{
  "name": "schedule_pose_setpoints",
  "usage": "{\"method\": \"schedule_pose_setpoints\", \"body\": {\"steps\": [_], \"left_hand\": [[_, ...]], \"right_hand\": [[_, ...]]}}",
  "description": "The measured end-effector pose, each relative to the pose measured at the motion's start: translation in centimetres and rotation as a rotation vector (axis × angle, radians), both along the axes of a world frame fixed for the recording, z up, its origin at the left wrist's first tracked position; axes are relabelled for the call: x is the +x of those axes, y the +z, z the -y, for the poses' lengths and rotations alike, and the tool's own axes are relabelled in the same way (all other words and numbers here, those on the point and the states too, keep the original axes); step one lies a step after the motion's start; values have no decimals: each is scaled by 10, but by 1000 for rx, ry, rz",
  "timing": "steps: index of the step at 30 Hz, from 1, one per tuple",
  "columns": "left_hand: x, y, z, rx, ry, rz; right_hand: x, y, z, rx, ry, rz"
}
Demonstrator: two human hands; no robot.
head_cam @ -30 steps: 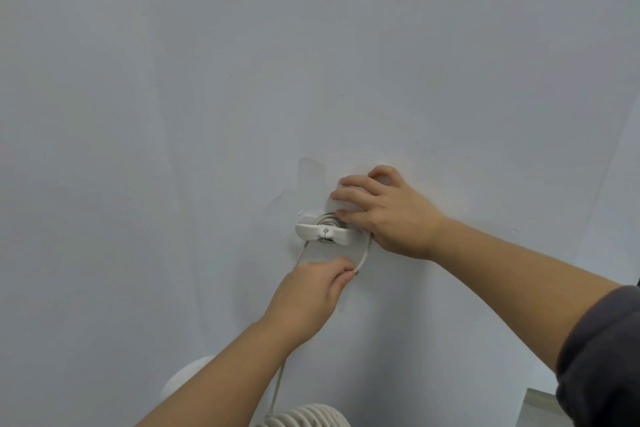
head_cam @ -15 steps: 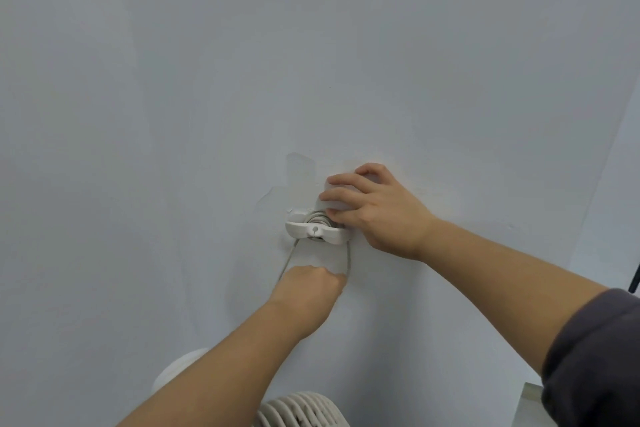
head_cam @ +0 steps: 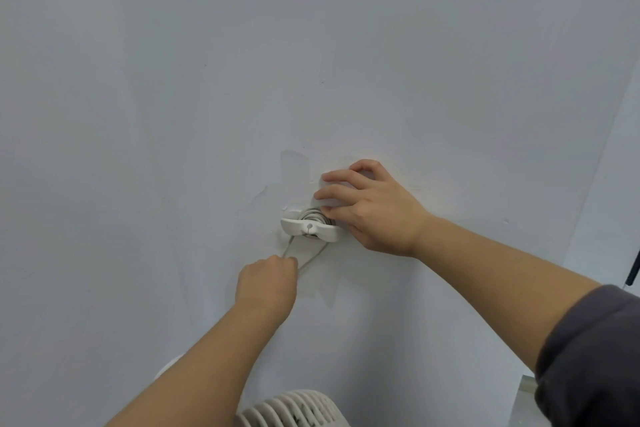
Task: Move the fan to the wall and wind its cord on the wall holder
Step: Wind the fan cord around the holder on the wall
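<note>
A white wall holder (head_cam: 309, 228) is fixed to the pale wall, with several turns of grey cord wound behind its front bar. Two strands of the cord (head_cam: 313, 257) run down from the holder into my left hand (head_cam: 266, 284), which is closed on them just below and left of the holder. My right hand (head_cam: 372, 206) rests flat on the wall, fingers pressed against the holder's right side and the wound coil. The white fan's ribbed grille (head_cam: 294, 409) shows at the bottom edge, below my left forearm.
The plain wall (head_cam: 242, 62) fills the view. A wall corner (head_cam: 602, 156) runs down the right side, with a dark strip (head_cam: 634, 267) at the far right edge. A white rounded shape (head_cam: 169, 366) peeks out left of my left forearm.
My left hand has moved down and left with the cord, so the loop below the holder has narrowed into a V. My right hand has stayed on the holder.
</note>
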State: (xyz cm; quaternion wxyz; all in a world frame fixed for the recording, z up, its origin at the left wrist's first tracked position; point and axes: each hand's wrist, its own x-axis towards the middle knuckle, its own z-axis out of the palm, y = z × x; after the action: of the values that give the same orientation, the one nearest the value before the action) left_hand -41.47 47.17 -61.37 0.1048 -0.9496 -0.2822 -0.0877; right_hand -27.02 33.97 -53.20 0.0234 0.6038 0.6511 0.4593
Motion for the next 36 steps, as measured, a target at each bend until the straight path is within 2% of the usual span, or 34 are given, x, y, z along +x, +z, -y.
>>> {"method": "schedule_pose_setpoints", "body": {"steps": [4,7,14,27,36], "left_hand": [[-11,-5,-15,-299,49,342],[-16,-4,-23,-419,98,510],[-4,4,-32,-494,166,670],[13,22,-33,-434,121,987],[16,33,-30,-679,-95,1182]], "right_hand": [[-1,0,0,7,8,0],[0,0,0,13,10,-6],[0,-1,0,17,15,-6],[3,-3,-2,27,9,14],[2,-3,-3,31,32,-5]]}}
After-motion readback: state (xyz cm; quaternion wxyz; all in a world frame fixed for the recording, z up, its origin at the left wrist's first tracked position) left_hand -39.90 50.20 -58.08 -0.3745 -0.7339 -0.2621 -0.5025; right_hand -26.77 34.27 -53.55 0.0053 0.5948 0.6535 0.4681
